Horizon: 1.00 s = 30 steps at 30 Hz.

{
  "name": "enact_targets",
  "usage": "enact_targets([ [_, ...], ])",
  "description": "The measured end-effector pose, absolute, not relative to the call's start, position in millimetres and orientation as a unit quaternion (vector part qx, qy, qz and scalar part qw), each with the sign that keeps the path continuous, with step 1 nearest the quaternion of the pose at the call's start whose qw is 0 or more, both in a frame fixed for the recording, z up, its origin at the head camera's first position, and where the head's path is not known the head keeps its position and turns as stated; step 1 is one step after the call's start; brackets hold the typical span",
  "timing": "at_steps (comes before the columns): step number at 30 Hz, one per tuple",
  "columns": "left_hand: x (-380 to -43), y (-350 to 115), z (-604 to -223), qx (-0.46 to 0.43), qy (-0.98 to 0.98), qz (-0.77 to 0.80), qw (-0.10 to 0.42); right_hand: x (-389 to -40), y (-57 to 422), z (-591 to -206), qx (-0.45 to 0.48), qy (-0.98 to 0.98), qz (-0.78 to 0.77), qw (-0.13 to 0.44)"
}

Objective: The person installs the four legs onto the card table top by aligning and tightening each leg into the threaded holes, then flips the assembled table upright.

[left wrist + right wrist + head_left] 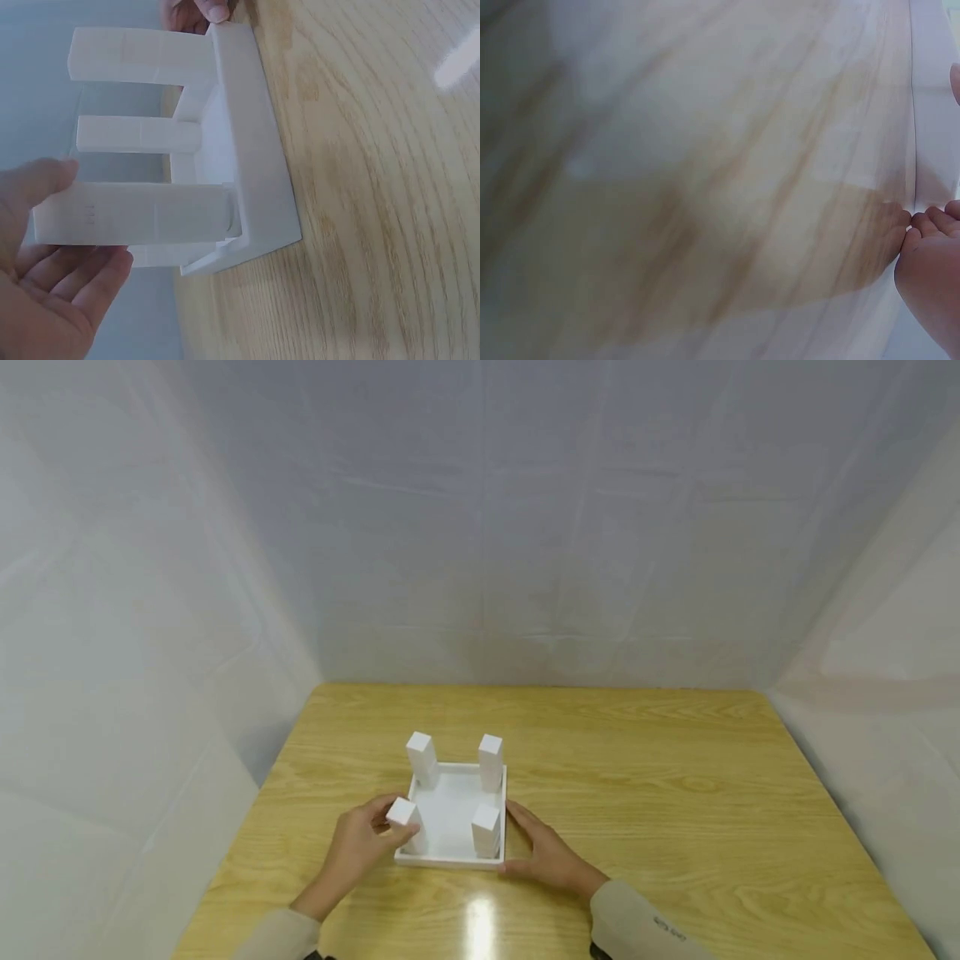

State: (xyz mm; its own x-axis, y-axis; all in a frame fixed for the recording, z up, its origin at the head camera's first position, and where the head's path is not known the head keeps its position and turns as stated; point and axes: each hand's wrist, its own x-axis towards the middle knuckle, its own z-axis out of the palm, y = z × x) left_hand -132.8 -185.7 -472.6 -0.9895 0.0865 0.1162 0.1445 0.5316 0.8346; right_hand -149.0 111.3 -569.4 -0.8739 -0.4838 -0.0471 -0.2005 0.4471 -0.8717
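A square white tray [450,863] with a low rim sits on the table, and a tall white block post rises at each corner. My left hand [358,841] grips the near-left post [403,811] near its top, thumb on one side and fingers on the other. In the left wrist view, seams cross this post [150,214], and its foot stands inside the tray corner. My right hand [549,857] rests along the tray's right side, fingers extended, thumb at the near corner. Its fingertips touch the tray low down in the right wrist view.
The other posts are the near-right post [486,832], the far-left post [423,760] and the far-right post [491,762]. The wooden table [637,760] has rounded far corners. Pale sheeting [525,527] hangs behind it and on both sides.
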Motion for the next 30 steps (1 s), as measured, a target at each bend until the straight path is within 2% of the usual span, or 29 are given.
enact_targets([
  [3, -137, -194, -471, -0.112, -0.866, -0.486, -0.013, -149, 112, -569, -0.205, 0.839, -0.483, 0.146],
  [10, -168, -218, -466, -0.207, -0.809, -0.508, -0.209, -149, 111, -569, -0.199, 0.839, -0.485, 0.148],
  [15, -186, -227, -461, -0.257, -0.758, -0.518, -0.304, -149, 111, -570, -0.198, 0.836, -0.489, 0.150],
  [20, -191, -228, -459, -0.253, -0.733, -0.528, -0.346, -148, 110, -571, -0.196, 0.834, -0.492, 0.151],
  [30, -191, -227, -459, -0.252, -0.739, -0.522, -0.344, -148, 111, -570, -0.191, 0.835, -0.493, 0.155],
])
